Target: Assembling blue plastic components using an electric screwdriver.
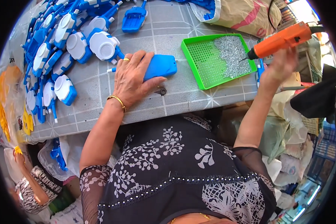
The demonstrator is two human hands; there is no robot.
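Note:
My left hand (133, 76) lies over a blue plastic casing (160, 67) on the table, fingers across its top and thumb along its near side; a white tip sticks out to the left of the hand. My right hand (280, 66), a little blurred, is closed round an orange electric screwdriver (282, 39). The screwdriver's bit points left, over the right part of a green tray (195, 63). Small silvery screws (233, 56) are heaped on the tray's right side. Just below the casing rests a small dark part (161, 91).
Many blue-and-white plastic pieces (77, 46) are piled at the left. A lone blue shell (134, 18) lies at the far side, near an open sack (239, 16) of blue parts. Bags (274, 134) crowd the right. Another person's arm (31, 183) shows at lower left.

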